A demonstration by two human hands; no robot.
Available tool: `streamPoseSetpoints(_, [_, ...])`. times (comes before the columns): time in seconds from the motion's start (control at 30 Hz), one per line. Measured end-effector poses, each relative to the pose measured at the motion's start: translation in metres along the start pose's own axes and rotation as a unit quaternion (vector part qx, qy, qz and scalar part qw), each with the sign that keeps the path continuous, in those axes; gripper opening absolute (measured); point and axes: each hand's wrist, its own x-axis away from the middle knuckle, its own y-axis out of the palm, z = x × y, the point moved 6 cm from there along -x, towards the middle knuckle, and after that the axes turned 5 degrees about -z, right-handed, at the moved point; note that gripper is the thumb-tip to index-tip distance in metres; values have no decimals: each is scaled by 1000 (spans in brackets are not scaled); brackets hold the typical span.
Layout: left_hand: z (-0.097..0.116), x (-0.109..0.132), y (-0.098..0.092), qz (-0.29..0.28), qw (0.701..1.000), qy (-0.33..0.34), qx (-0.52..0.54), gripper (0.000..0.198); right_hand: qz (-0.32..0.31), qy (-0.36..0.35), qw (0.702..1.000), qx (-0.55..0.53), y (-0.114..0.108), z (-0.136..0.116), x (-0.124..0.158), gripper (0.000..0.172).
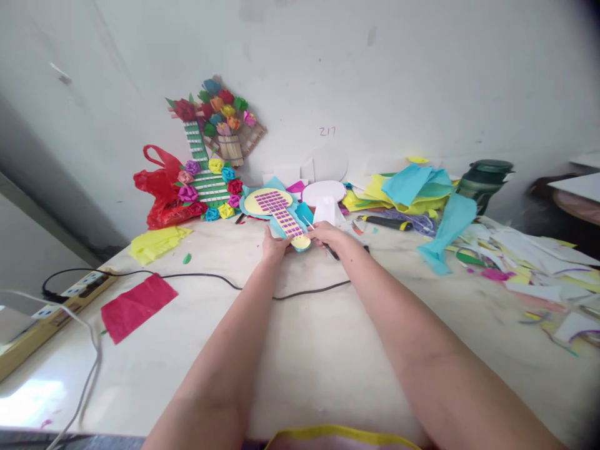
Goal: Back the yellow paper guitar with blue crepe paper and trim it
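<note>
A guitar-shaped paper cutout (269, 203), yellow with rows of purple squares and a light blue crepe paper edge, lies toward the back middle of the table. My left hand (275, 245) grips its narrow end from the left side, thumb up. Beside the rounded yellow tip (300, 242), my right hand (327, 233) is closed around a thin tool with a pale tip (308, 222), which points over the cutout. A dark handle-like part (331, 251) shows under that hand; whether it belongs to the same tool I cannot tell.
A flower-trimmed green paper guitar (210, 185) and a red plastic bag (164, 181) stand by the wall. A black cord (197, 275) crosses the table from a power strip (70, 300). Rightward are a yellow-black cutter (387, 222), a bottle (485, 181) and paper scraps (539, 256).
</note>
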Motion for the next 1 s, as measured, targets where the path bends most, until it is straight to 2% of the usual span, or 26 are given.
streamPoseSetpoints(0.07, [3, 0, 4, -18, 999, 28, -9, 102, 6, 8, 999, 32, -2, 2, -1, 28])
streamPoseSetpoints(0.13, [5, 3, 11, -72, 996, 38, 25, 87, 2, 10, 999, 44, -4, 5, -3, 29])
streamPoseSetpoints(0.23, [6, 10, 21, -173, 980, -2, 101, 62, -5, 4, 999, 33, -4, 6, -6, 32])
streamPoseSetpoints(0.33, [7, 15, 24, -228, 966, -31, 121, 48, -8, 5, 1000, 28, -6, 6, -7, 32])
streamPoseSetpoints(0.47, [9, 17, 23, -256, 959, -22, 120, 40, 37, -13, 994, 97, -18, 3, -7, 25])
streamPoseSetpoints(0.57, [8, 16, 22, -265, 956, -14, 126, 34, 73, -82, 978, 177, -28, -9, -5, 21])
streamPoseSetpoints(0.63, [7, 15, 21, -266, 955, -17, 129, 33, 48, -142, 966, 209, -28, -19, -1, 20])
streamPoseSetpoints(0.73, [6, 14, 21, -281, 951, -20, 130, 33, -27, -204, 952, 229, -20, -30, 8, 20])
streamPoseSetpoints(0.87, [6, 14, 20, -291, 948, -19, 129, 30, -85, -220, 943, 235, -10, -36, 16, 19])
streamPoseSetpoints(1.0, [6, 16, 21, -296, 947, -13, 123, 25, -110, -226, 938, 240, -6, -35, 16, 17])
